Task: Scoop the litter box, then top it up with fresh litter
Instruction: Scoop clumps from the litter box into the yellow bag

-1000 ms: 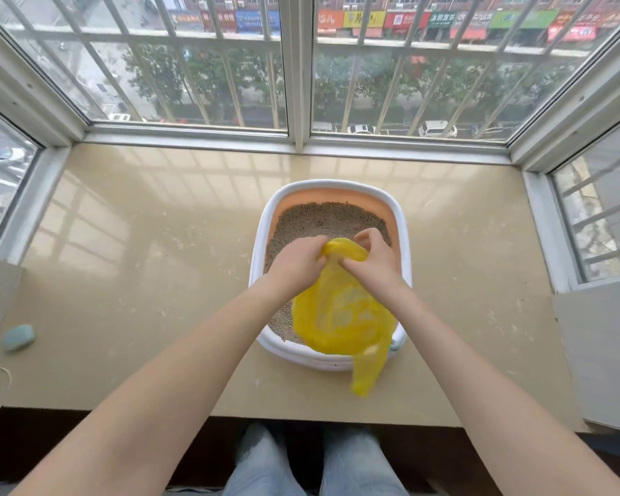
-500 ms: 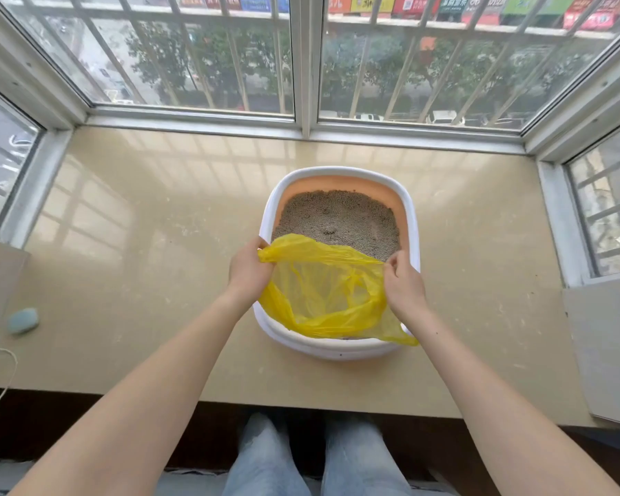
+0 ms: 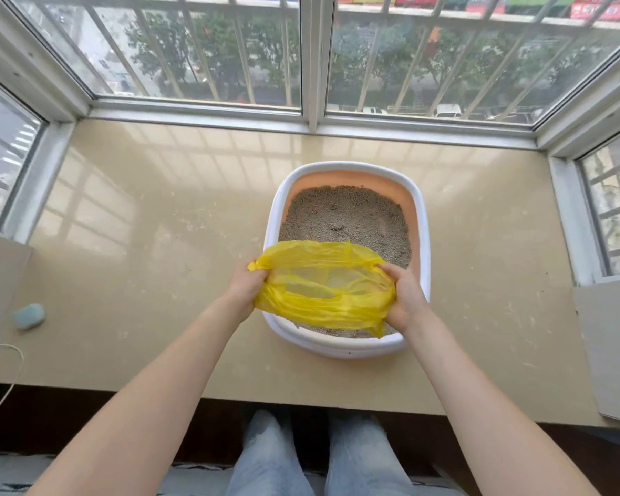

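A white litter box [image 3: 422, 223] with an orange inner wall sits on the beige sill, filled with grey-brown litter [image 3: 348, 220]. Over its near half hangs a thin yellow plastic bag [image 3: 323, 288], stretched wide with its mouth open. My left hand [image 3: 246, 286] grips the bag's left edge and my right hand [image 3: 405, 298] grips its right edge. The bag hides the near part of the litter. No scoop is in view.
The beige stone sill [image 3: 158, 263] ends in a front edge above my knees. Window frames and glass close it in at the back and both sides. A small pale-blue object [image 3: 28, 316] and a white cord [image 3: 0, 381] lie at the far left.
My hands moved apart from the middle of the box and pulled the bunched bag open. Since half a second ago the bag's mouth has spread a little wider and flatter.
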The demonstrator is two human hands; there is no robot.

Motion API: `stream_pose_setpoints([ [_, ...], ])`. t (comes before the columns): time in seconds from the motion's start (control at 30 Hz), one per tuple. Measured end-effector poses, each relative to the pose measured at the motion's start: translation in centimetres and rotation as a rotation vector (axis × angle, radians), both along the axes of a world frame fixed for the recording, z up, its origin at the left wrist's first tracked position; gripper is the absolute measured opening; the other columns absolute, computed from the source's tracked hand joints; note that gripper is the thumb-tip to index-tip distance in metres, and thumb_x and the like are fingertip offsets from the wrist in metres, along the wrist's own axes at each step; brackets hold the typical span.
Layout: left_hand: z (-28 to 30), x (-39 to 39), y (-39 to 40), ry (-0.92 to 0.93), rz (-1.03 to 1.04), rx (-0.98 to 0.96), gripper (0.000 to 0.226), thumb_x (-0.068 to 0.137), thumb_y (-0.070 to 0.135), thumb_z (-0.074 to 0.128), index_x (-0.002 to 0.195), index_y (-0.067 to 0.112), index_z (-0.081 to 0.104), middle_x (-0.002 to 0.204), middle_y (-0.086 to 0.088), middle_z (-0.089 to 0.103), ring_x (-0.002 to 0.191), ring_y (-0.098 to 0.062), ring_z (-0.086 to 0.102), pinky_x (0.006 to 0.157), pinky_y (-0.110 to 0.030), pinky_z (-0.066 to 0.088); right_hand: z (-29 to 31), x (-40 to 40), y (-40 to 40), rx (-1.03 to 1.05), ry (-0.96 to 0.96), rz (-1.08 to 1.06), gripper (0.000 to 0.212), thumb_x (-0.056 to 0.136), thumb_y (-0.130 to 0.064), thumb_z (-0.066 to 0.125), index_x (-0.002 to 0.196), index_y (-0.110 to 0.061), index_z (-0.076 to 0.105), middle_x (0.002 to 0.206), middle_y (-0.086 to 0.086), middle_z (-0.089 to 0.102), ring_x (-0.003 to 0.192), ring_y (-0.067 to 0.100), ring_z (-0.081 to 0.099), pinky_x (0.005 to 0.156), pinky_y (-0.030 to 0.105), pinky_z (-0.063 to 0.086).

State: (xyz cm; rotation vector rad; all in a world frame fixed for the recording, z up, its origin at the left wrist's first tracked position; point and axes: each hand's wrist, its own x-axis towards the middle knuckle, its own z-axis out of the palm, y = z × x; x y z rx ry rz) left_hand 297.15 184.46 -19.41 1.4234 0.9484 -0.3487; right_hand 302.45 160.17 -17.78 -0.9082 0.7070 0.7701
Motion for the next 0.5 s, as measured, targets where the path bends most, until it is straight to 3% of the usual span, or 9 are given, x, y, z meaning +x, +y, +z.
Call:
stream_pose_setpoints([
  [0.1, 0.4, 0.2, 0.0, 0.013, -0.333, 0.411, 0.064, 0.062, 0.023, 0.076, 0.12, 0.019, 0.049, 0.104, -0.001, 0.048, 0.097, -0.019, 0.05, 0.083, -0.031, 0.044, 0.0, 0.3, 0.4, -0.057, -0.032, 0.054, 0.026, 0.092, -0.024, 0.045, 0.087, -0.009, 0.065, 0.082, 0.011, 0.068, 0.075, 0.029, 0.062, 0.076, 0.038, 0.051],
  [0.17, 1.1, 0.8, -0.1, -0.233, -0.621, 0.67, 0.085, 0.063, 0.022, 0.079, 0.137, 0.03, 0.038, 0.116, 0.001, 0.04, 0.106, -0.014, 0.04, 0.089, -0.027, 0.037, -0.5, 0.7, 0.8, -0.157, -0.053, 0.119, 0.022, 0.094, -0.023, 0.047, 0.086, -0.012, 0.065, 0.076, 0.007, 0.068, 0.068, 0.024, 0.063, 0.07, 0.035, 0.053],
  [0.23, 1.4, 1.6, -0.8, -0.372, -0.864, 0.715, 0.089, 0.063, 0.037, 0.078, 0.14, 0.037, 0.035, 0.124, -0.001, 0.047, 0.114, -0.018, 0.044, 0.096, -0.032, 0.039, -0.7, 0.9, 1.3, -0.215, -0.068, 0.222, 0.018, 0.093, -0.023, 0.051, 0.085, -0.014, 0.065, 0.073, 0.005, 0.067, 0.063, 0.02, 0.063, 0.064, 0.032, 0.053],
  [0.3, 0.4, 2.4, -1.5, -0.269, -1.016, 0.684, 0.073, 0.073, 0.047, 0.071, 0.137, 0.038, 0.037, 0.119, 0.001, 0.055, 0.111, -0.02, 0.052, 0.09, -0.032, 0.043, -1.2, 1.2, 1.7, -0.247, -0.086, 0.306, 0.015, 0.091, -0.021, 0.054, 0.084, -0.016, 0.065, 0.073, 0.004, 0.066, 0.061, 0.018, 0.062, 0.062, 0.03, 0.052],
  [0.37, -1.5, 2.5, -1.6, -0.138, -1.07, 0.729, 0.034, 0.089, 0.036, 0.059, 0.121, 0.031, 0.051, 0.106, 0.001, 0.061, 0.103, -0.023, 0.058, 0.077, -0.031, 0.044, -2.0, 1.6, 1.8, -0.342, -0.158, 0.354, 0.015, 0.092, -0.017, 0.055, 0.08, -0.015, 0.064, 0.073, 0.004, 0.063, 0.059, 0.016, 0.06, 0.06, 0.029, 0.051],
  [0.43, -2.9, 2.3, -1.2, -0.168, -0.959, 0.739, 0.01, 0.092, 0.018, 0.051, 0.099, 0.023, 0.057, 0.094, -0.003, 0.063, 0.095, -0.03, 0.059, 0.073, -0.035, 0.047, -2.4, 2.1, 1.8, -0.413, -0.239, 0.372, 0.015, 0.093, -0.015, 0.055, 0.081, -0.014, 0.064, 0.079, 0.007, 0.062, 0.067, 0.017, 0.059, 0.066, 0.03, 0.049],
  [0.5, -3.7, 2.0, -0.6, -0.172, -0.807, 0.737, 0.013, 0.09, 0.01, 0.047, 0.095, 0.019, 0.055, 0.087, -0.004, 0.061, 0.085, -0.03, 0.058, 0.068, -0.036, 0.045, -2.9, 2.5, 1.2, -0.416, -0.238, 0.376, 0.013, 0.095, -0.02, 0.053, 0.093, -0.012, 0.063, 0.09, 0.012, 0.062, 0.073, 0.019, 0.057, 0.069, 0.031, 0.047],
])
